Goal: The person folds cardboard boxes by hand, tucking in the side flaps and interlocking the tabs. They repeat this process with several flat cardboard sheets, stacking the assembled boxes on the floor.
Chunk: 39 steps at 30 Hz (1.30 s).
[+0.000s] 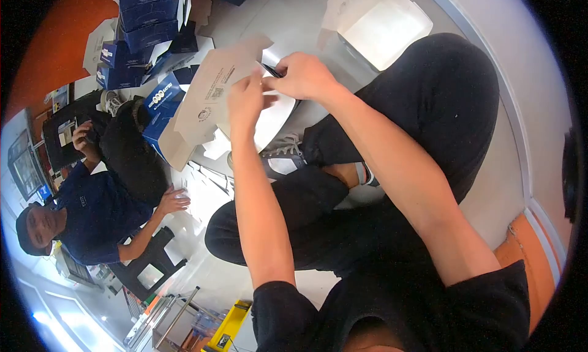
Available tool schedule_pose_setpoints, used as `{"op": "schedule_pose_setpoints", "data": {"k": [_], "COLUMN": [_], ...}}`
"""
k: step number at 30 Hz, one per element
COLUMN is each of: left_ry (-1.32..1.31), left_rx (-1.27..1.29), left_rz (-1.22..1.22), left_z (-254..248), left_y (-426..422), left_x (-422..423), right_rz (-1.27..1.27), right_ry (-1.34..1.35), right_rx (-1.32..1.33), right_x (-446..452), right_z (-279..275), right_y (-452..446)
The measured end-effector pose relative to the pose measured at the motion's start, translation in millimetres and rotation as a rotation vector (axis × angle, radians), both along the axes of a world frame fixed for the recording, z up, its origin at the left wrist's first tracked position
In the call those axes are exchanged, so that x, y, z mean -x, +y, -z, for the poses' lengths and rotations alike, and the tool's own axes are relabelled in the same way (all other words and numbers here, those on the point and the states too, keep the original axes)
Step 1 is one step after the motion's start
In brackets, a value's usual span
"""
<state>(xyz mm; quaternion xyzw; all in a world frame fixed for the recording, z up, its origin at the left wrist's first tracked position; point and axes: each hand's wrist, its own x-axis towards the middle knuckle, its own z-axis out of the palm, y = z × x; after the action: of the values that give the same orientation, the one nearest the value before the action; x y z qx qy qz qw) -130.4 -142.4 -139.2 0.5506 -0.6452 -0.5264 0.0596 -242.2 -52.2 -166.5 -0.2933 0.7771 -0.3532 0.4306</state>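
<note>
A half-folded cardboard box (205, 101) is in front of me, pale grey-brown with printed text on the face toward me and dark blue on its outer side. My left hand (246, 104) is closed at the box's edge, its fingers curled and slightly blurred. Close beside it, my right hand (306, 75) pinches a dark edge of the same box, with the fingertips partly hidden. Beneath both hands shows a bright white panel (275, 119). One box flap (251, 46) is smeared by motion.
Folded blue boxes (147, 21) are stacked at the upper left. An opened white box (392, 30) lies on the floor at upper right. A co-worker (92, 205) in dark clothing sits at the left. White sheets (205, 190) lie between us. A yellow object (229, 327) shows below.
</note>
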Motion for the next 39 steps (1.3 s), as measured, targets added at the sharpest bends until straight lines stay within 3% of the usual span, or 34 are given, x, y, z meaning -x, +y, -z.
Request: {"op": "schedule_pose_setpoints", "data": {"k": [2,3,5,9,13,22,25,27,28,29,31,32,34,35,37,39], "left_ry": [-0.162,-0.167,-0.584,-0.683,-0.604,-0.579,-0.398,0.024,-0.181,-0.181,-0.806,-0.805,-0.959,-0.948,-0.852,-1.057], "left_rx": [0.311,0.305,0.867,0.900,0.799,0.741,0.644,0.266,0.567,0.574,1.149,1.151,1.249,1.263,0.774,0.618], "left_rz": [-0.014,-0.025,0.011,0.008,-0.126,-0.151,-0.167,-0.559,-0.530,-0.538,-0.470,-0.484,-0.207,-0.221,0.009,-0.051], "left_z": [-8.4,-2.4,15.0,4.4,-5.4,-0.6,7.8,21.5,19.1,18.8,0.6,-1.1,2.8,2.4,-2.4,-32.8], "left_y": [-3.2,-10.3,-20.5,8.8,15.1,6.4,-7.7,-37.3,-51.8,-61.2,-72.7,-78.5,-100.5,-116.0,-134.3,-127.9], "left_x": [-31.2,-52.8,-96.2,-97.5,-83.4,-89.6,-99.8,-115.9,-123.7,-130.8,-131.7,-138.8,-161.8,-177.0,-210.4,-209.6], "right_rz": [-0.045,-0.102,-0.187,-0.272,-0.253,-0.270,-0.162,-0.134,-0.091,-0.097,-0.076,-0.082,-0.050,-0.042,-0.047,-0.031], "right_ry": [0.049,0.193,0.341,0.505,0.570,0.543,0.578,0.608,0.634,0.635,0.628,0.635,0.647,0.659,0.668,0.667], "right_rx": [0.005,-0.001,0.001,0.010,0.019,-0.016,-0.026,-0.021,-0.029,-0.019,-0.103,-0.094,-0.095,-0.081,-0.069,-0.070], "right_x": [-2.2,-3.8,-10.3,-17.2,-18.1,-14.4,-11.9,-7.9,-6.5,-5.8,-4.6,-5.3,-6.2,-5.3,-6.5,-6.7], "right_z": [-7.2,-11.1,-10.9,-5.0,-1.4,-5.9,-6.8,-3.5,-3.8,-4.1,-10.1,-11.2,-12.4,-12.9,-11.2,-10.5], "right_y": [4.5,6.8,7.6,11.0,8.9,8.7,7.6,6.7,5.4,5.0,3.6,3.5,1.7,0.3,3.1,3.4]}}
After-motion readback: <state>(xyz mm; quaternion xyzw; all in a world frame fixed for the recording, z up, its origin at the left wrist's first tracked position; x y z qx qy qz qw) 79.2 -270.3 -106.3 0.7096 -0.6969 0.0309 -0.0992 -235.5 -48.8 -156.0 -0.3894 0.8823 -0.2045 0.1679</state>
